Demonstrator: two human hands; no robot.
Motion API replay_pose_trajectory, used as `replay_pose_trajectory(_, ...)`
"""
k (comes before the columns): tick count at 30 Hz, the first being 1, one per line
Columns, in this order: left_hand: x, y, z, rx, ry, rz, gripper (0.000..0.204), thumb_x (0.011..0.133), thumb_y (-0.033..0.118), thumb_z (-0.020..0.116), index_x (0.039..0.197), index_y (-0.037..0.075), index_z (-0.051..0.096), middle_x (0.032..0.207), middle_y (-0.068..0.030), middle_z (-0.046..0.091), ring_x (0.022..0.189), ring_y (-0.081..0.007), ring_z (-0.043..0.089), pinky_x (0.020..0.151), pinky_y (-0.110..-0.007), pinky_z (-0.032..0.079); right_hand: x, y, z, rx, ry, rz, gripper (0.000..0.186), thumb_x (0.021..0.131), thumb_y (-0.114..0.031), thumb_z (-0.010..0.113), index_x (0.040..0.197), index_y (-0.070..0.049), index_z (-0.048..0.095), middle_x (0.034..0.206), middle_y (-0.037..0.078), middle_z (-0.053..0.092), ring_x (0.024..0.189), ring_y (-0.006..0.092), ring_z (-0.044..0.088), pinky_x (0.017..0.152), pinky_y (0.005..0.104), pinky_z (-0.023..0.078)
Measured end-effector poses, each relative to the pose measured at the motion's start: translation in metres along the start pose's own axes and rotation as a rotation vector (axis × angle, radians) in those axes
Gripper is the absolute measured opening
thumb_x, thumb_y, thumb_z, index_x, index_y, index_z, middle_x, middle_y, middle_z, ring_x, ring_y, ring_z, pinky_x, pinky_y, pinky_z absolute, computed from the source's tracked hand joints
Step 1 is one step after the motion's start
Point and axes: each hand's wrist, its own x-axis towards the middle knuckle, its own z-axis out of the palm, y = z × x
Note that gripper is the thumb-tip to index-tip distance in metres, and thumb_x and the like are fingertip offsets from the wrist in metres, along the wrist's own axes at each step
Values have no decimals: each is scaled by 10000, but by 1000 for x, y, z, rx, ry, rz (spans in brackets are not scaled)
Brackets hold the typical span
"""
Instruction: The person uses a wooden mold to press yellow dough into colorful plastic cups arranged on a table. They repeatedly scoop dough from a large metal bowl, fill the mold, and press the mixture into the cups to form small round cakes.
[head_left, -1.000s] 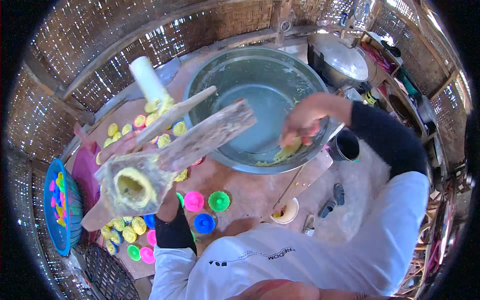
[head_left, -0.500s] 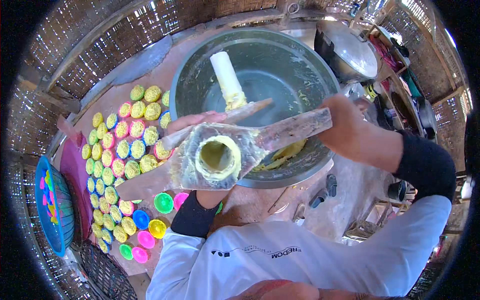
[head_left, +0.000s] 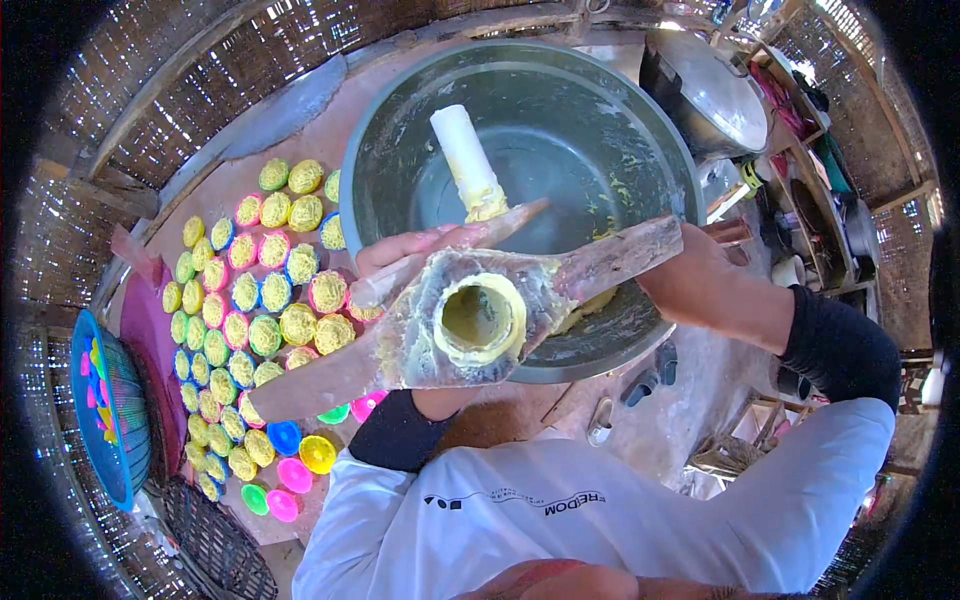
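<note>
A wooden hand press (head_left: 400,345) with two arms and a round, dough-smeared opening is held over a large grey-green tub (head_left: 362,150). Behind it is a plunger (head_left: 462,155), a white cylinder with yellow dough at its base, on a wooden handle (head_left: 505,222). My left hand (head_left: 415,246) is closed around this handle, its forearm passing under the press. At the press's right arm, my right hand (head_left: 678,278) grips from behind and below; its fingers are mostly hidden. Some yellow dough (head_left: 590,308) lies in the tub, partly covered by the press.
Many small coloured cups of yellow noodle-like strands (head_left: 298,324) stand on the floor at left, with bare cups (head_left: 318,455) nearer me. A blue basket (head_left: 100,480) stands far left, a lidded metal pot (head_left: 715,100) back right. Sandals (head_left: 640,388) lie to the right.
The press has shifted a little to the right, and the plunger with it. My right hand has slid from the tip of the press's arm to behind and below it.
</note>
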Motion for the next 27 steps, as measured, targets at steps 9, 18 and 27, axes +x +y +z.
replay_pose_trajectory(9, 7, 1, 7, 274, -107, 158, 520, 747, 66, 678, 1204, 40, 431, 1150, -89, 514, 1027, -164, 529, 901, -305, 433, 1, -20, -31, -20, -264, 72, 107, 645, -139, 587, 672, -63, 657, 653, 147, 638, 633, 299, 650, 563, 411, 515)
replay_pose_trajectory(18, 11, 3, 11, 394, -190, 213, 488, 738, 36, 678, 1171, 29, 452, 1105, -98, 545, 986, -176, 553, 879, -315, 445, -15, -38, -41, 217, -201, 164, 168, 763, -227, 507, 749, -127, 641, 650, 131, 607, 626, 316, 617, 583, 427, 494)
replay_pose_trajectory(27, 31, 9, 1, 354, -112, 298, 493, 710, 28, 701, 1144, 21, 466, 1054, -101, 562, 929, -181, 575, 832, -313, 466, -69, -49, -86, 338, 103, 421, 182, 781, -271, 542, 855, -162, 669, 635, 112, 605, 584, 302, 602, 526, 414, 473)
